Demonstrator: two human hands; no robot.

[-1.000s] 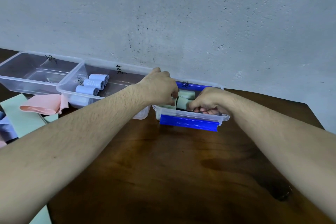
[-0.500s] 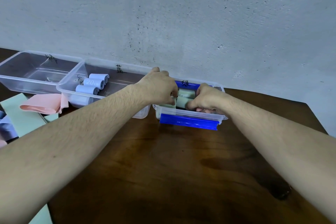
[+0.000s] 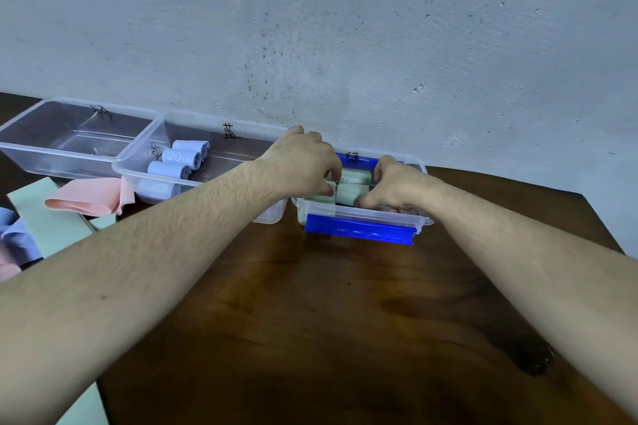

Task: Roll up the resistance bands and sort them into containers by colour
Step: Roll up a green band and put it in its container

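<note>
Both hands sit inside the clear plastic tub w/ blue clip handles (image 3: 359,229), far right of the row on the dark wooden bench (image 3: 345,304). The left hand (image 3: 303,162) and right hand (image 3: 397,185) each have fingers curled round one end of a pale green rolled band (image 3: 350,195), pinching it from both sides, prob. so the roll doesn't spring open while it's seated next to another green roll (image 3: 355,177) just behind it; a further green roll (image 3: 319,198) shows under the left fingers. That tub is marked in black pen on its far wall, so it's apparently the green one. Next tub left, clear plastic (image 3: 207,128), holds light blue rolls (image 3: 181,157), one printed "20 LB". The far-left clear tub (image 3: 51,134) has no rolls visible. Still loose at the bench's left edge: a pink flat band (image 3: 86,200), a pale green flat band (image 3: 45,214) and a blue band (image 3: 17,235), not yet rolled.
</note>
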